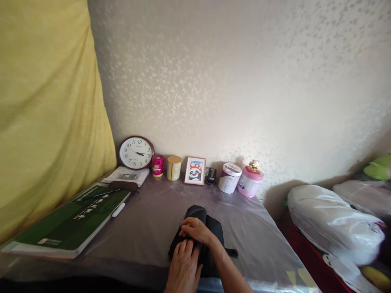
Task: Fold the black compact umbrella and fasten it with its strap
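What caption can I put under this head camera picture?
Both hands on black fabric, with a clock and a framed panda picture standing behind.

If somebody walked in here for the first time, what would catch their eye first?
Probably the big yellow cloth hanging down the left side. Next, perhaps, the round clock leaning against the wall at the table's back left corner. Then the left hand and right hand on a black fabric bundle at the table's front.
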`<state>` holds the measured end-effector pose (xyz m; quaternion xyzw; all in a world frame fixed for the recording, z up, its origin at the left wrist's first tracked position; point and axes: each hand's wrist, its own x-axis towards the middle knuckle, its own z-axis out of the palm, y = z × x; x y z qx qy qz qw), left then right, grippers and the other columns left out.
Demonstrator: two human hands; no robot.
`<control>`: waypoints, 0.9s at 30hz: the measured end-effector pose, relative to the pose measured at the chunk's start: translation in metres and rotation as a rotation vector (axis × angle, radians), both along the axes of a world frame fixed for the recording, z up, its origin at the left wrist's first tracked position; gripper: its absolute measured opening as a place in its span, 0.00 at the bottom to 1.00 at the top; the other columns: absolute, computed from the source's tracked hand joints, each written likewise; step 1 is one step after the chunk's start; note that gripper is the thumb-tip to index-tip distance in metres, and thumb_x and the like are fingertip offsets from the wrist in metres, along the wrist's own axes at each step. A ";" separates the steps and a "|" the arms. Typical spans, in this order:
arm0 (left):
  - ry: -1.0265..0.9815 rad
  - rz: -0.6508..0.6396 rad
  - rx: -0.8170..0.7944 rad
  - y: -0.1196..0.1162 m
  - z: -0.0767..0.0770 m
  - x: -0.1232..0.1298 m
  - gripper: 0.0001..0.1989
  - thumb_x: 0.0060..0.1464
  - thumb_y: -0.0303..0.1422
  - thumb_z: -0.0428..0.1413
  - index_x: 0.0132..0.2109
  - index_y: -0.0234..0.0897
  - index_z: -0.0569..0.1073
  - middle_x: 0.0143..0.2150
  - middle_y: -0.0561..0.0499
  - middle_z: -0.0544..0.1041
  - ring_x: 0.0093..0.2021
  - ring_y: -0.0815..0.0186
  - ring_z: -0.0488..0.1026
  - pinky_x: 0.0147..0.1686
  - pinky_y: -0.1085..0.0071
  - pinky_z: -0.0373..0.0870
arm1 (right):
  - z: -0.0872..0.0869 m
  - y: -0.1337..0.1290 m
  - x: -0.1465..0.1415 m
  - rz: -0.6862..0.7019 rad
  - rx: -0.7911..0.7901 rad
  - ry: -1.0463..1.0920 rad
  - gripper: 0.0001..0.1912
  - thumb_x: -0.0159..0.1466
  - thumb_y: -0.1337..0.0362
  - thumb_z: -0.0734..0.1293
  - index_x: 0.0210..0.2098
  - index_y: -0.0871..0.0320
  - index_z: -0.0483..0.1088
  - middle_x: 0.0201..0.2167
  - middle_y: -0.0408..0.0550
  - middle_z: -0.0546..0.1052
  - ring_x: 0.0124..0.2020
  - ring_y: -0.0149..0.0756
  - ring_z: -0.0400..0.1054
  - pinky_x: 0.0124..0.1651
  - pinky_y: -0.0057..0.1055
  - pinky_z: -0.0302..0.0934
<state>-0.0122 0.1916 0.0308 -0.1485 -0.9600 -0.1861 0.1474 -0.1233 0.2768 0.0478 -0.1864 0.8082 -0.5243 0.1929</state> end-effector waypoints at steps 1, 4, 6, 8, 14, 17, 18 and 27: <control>-0.039 0.005 0.001 -0.001 -0.002 -0.001 0.20 0.50 0.35 0.49 0.51 0.40 0.68 0.52 0.47 0.69 0.51 0.57 0.65 0.52 0.59 0.62 | 0.003 0.000 0.002 0.018 -0.002 -0.002 0.09 0.57 0.68 0.60 0.35 0.61 0.69 0.26 0.46 0.77 0.27 0.30 0.70 0.28 0.23 0.61; -0.090 0.005 0.007 -0.004 -0.012 -0.003 0.23 0.51 0.37 0.48 0.55 0.40 0.64 0.55 0.47 0.67 0.52 0.57 0.64 0.49 0.62 0.64 | 0.010 0.004 0.014 0.100 -0.007 0.035 0.10 0.58 0.67 0.60 0.37 0.60 0.70 0.28 0.46 0.77 0.30 0.31 0.71 0.31 0.25 0.63; -0.085 0.003 -0.003 -0.004 -0.020 -0.003 0.22 0.51 0.37 0.48 0.55 0.41 0.65 0.55 0.47 0.67 0.52 0.57 0.64 0.47 0.64 0.66 | 0.012 0.008 0.025 0.115 0.018 0.166 0.10 0.61 0.65 0.59 0.38 0.58 0.71 0.30 0.45 0.77 0.32 0.32 0.71 0.35 0.27 0.63; -0.057 0.039 -0.026 -0.002 -0.029 -0.003 0.21 0.51 0.36 0.49 0.53 0.43 0.67 0.55 0.48 0.67 0.51 0.57 0.64 0.44 0.64 0.67 | 0.010 0.016 0.036 0.042 0.063 0.393 0.11 0.62 0.64 0.59 0.38 0.56 0.72 0.33 0.45 0.77 0.35 0.33 0.70 0.40 0.29 0.63; 0.125 0.148 -0.154 0.007 -0.053 -0.001 0.26 0.45 0.27 0.51 0.55 0.45 0.65 0.58 0.47 0.65 0.50 0.58 0.66 0.42 0.63 0.68 | -0.014 0.038 0.039 0.011 0.136 0.839 0.13 0.65 0.67 0.56 0.44 0.56 0.70 0.43 0.49 0.75 0.51 0.35 0.63 0.55 0.36 0.55; 0.195 0.185 -0.209 0.009 -0.063 -0.001 0.30 0.42 0.24 0.52 0.55 0.45 0.64 0.57 0.46 0.66 0.52 0.57 0.65 0.46 0.60 0.66 | -0.021 0.040 0.024 0.025 0.214 0.896 0.13 0.64 0.67 0.56 0.44 0.56 0.70 0.46 0.49 0.73 0.54 0.37 0.60 0.58 0.41 0.51; 0.201 0.194 -0.211 0.010 -0.065 -0.001 0.31 0.41 0.24 0.53 0.55 0.46 0.63 0.58 0.46 0.65 0.52 0.57 0.66 0.46 0.59 0.66 | -0.022 0.040 0.018 0.021 0.237 0.902 0.13 0.64 0.67 0.57 0.43 0.56 0.70 0.46 0.49 0.73 0.54 0.38 0.60 0.58 0.42 0.50; 0.152 0.197 -0.121 0.009 -0.068 -0.004 0.33 0.40 0.32 0.59 0.56 0.51 0.62 0.57 0.45 0.67 0.49 0.57 0.69 0.40 0.64 0.71 | -0.025 0.037 -0.034 -0.017 0.390 0.887 0.14 0.65 0.65 0.55 0.43 0.53 0.71 0.45 0.45 0.74 0.54 0.36 0.60 0.59 0.43 0.45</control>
